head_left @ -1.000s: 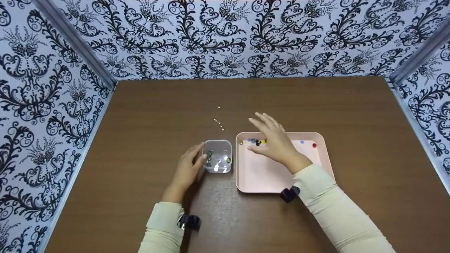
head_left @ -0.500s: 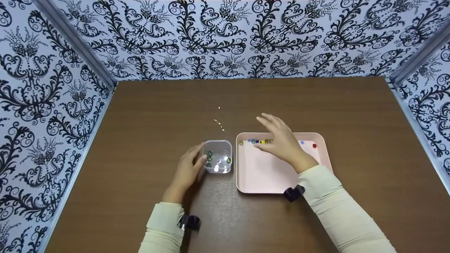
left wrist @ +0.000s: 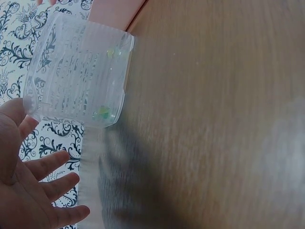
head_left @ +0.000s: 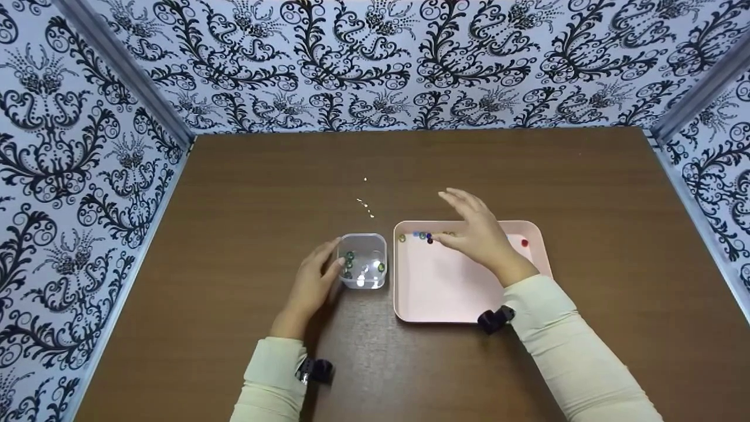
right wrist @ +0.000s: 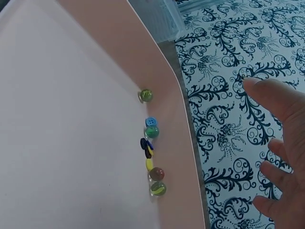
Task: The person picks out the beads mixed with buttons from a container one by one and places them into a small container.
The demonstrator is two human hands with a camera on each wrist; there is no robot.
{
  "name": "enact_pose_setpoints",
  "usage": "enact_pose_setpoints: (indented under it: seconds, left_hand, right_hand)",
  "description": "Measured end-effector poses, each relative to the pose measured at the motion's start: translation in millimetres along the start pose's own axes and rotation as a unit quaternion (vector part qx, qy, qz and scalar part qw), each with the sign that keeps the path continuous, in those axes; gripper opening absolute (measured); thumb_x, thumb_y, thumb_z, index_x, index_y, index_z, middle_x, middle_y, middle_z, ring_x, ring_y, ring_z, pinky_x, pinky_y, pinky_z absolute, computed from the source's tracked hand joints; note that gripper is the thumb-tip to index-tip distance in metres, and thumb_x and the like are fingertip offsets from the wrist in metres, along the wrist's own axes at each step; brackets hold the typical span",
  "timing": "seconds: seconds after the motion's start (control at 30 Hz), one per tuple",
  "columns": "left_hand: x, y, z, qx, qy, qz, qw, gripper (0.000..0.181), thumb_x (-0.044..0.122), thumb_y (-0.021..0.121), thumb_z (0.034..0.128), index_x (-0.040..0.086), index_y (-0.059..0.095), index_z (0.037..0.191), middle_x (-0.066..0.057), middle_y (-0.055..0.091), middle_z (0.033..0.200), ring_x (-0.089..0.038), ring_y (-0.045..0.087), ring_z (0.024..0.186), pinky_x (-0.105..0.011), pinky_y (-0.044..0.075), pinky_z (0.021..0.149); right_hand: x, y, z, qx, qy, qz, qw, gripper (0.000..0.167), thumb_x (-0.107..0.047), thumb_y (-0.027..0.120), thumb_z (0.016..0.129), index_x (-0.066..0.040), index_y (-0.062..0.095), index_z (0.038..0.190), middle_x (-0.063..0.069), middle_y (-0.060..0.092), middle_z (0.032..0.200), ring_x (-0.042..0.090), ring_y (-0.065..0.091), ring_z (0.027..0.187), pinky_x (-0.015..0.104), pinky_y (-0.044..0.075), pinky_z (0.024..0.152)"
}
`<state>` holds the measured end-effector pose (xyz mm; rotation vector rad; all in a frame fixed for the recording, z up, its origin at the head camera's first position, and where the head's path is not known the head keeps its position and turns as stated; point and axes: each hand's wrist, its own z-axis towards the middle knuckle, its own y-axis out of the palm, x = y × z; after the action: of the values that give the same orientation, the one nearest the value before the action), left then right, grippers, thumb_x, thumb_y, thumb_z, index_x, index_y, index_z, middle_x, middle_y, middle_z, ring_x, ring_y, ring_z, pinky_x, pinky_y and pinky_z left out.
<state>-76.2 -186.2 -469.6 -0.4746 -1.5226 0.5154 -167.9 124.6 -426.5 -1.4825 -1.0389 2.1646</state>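
Observation:
My left hand (head_left: 313, 281) holds the rim of a small clear plastic container (left wrist: 78, 71) between thumb and forefinger; its other fingers are spread apart. Several green marbles (head_left: 350, 264) lie inside it. My right hand (head_left: 480, 237) hovers over the back of a pink tray (head_left: 433, 287), thumb apart from its straight fingers, holding nothing visible. Along the tray's back wall lie a green marble (right wrist: 146, 95), a blue button (right wrist: 151, 121), dark buttons (right wrist: 144, 143), a yellow button (right wrist: 149, 164) and a reddish marble (right wrist: 157, 173). A red button (head_left: 524, 242) lies near the back right corner.
The tray stands just right of the container on a brown wooden table (head_left: 263, 193). Small bright spots (head_left: 366, 206) show on the tabletop behind the container. Patterned walls (head_left: 375, 64) enclose the back and sides.
My right hand has shifted rightward along the tray's back edge, now covering the pale blue button on the right. The left hand and container have stayed still.

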Motion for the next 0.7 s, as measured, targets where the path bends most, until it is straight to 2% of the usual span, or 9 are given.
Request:
enact_pose_setpoints:
  seconds: [0.27,0.7]
  left_hand:
    - [-1.0,0.4,0.7,0.006,0.020,0.006,0.9998,0.044,0.022,0.058,0.0969,0.013,0.053,0.139,-0.018,0.048,0.143,-0.038,0.038,0.136,-0.055,0.026,0.113]
    - [-1.9,0.8,1.6,0.006,0.016,0.006,0.9998,0.044,0.022,0.058,0.0974,0.012,0.052,0.140,-0.019,0.047,0.144,-0.038,0.038,0.136,-0.054,0.026,0.113]
  right_hand:
    - [8,-3,-1.6,0.014,0.014,0.018,0.9996,0.075,-0.020,0.081,0.078,-0.009,0.045,0.144,0.013,0.039,0.149,0.034,0.032,0.139,0.054,0.031,0.109]
    - [15,-8,-3.3,0.031,0.036,0.036,0.9982,0.073,-0.018,0.081,0.079,-0.007,0.046,0.143,0.013,0.042,0.147,0.033,0.033,0.138,0.053,0.027,0.112]
